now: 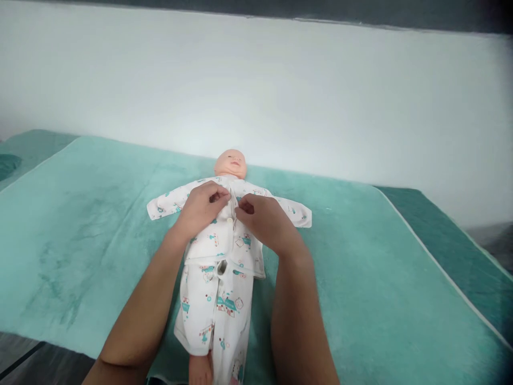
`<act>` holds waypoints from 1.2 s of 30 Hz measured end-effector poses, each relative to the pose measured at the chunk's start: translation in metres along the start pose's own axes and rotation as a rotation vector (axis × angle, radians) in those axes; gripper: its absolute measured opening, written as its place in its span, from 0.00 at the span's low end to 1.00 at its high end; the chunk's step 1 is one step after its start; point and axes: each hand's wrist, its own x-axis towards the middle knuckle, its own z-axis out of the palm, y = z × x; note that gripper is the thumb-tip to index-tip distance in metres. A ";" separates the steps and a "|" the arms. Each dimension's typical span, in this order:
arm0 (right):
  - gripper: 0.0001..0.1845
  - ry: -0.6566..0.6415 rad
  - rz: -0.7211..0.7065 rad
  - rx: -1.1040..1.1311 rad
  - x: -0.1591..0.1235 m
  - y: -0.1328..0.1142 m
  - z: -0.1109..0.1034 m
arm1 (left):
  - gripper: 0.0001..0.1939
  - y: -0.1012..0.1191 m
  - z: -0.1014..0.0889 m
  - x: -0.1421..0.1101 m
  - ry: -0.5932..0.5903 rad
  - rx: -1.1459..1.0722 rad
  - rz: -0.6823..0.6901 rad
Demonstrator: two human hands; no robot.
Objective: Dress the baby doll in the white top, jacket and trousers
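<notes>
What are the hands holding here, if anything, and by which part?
The white printed shirt, apparently pinched at its upper front opening by the left hand and right hand.

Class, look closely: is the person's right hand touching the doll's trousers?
Apart. The head view shows the lower front of the printed shirt between the right hand, higher up, and the trousers below.

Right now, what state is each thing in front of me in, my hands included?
Pink plastic doll: lying face up.
White printed cloth jacket: worn by the doll, sleeves spread; fastening unclear.
White printed cloth trousers: worn, small front opening gaping.
Turquoise plush cloth: spread out, slightly creased.
Left hand: pinching the jacket's front.
Right hand: pinching it too.
</notes>
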 end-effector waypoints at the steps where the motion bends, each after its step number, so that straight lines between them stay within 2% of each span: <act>1: 0.11 -0.004 0.000 0.040 0.002 0.001 0.000 | 0.07 0.000 -0.002 0.000 -0.012 0.012 0.004; 6: 0.08 -0.075 0.091 0.355 0.013 0.011 0.000 | 0.06 0.000 -0.009 -0.001 -0.087 -0.031 -0.049; 13: 0.07 -0.089 0.066 0.688 0.018 0.021 0.008 | 0.09 0.005 -0.008 -0.002 -0.085 -0.295 -0.200; 22: 0.09 -0.163 0.028 0.675 0.020 0.028 0.011 | 0.13 -0.008 -0.006 0.001 -0.103 -0.403 -0.267; 26: 0.10 -0.167 -0.024 0.704 0.022 0.031 0.013 | 0.12 -0.012 -0.003 0.004 -0.103 -0.440 -0.232; 29: 0.11 -0.172 0.015 0.698 0.022 0.033 0.013 | 0.12 -0.011 -0.003 0.004 -0.125 -0.443 -0.203; 32: 0.13 -0.180 0.059 0.606 0.021 0.031 0.012 | 0.13 -0.010 -0.005 0.002 -0.173 -0.402 -0.163; 36: 0.12 -0.166 0.044 0.489 0.019 0.024 0.011 | 0.15 -0.009 -0.006 0.000 -0.207 -0.359 -0.102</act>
